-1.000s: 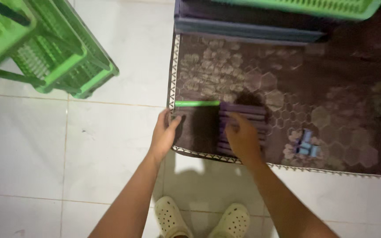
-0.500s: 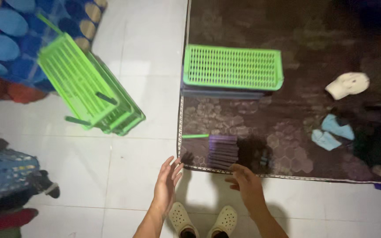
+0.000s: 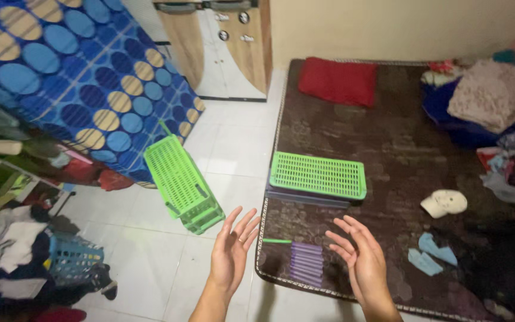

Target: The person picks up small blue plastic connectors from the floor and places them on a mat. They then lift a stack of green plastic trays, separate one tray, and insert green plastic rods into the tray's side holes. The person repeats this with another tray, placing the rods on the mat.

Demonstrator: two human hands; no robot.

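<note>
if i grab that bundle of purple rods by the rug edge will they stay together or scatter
The purple rods lie side by side with no band visible, so they would probably scatter unless pinched together. They look thin and straight, so likely light and fairly stiff. Being round, loose ones may roll, though the dark rug should slow them more than the tile floor. Both hands hover open above, left hand, right hand.

Two green baskets, one white cap

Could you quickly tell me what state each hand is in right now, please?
Left hand: open, fingers spread, holding nothing, raised beside the purple rods.
Right hand: open, empty, raised just right of the purple rods.
</note>
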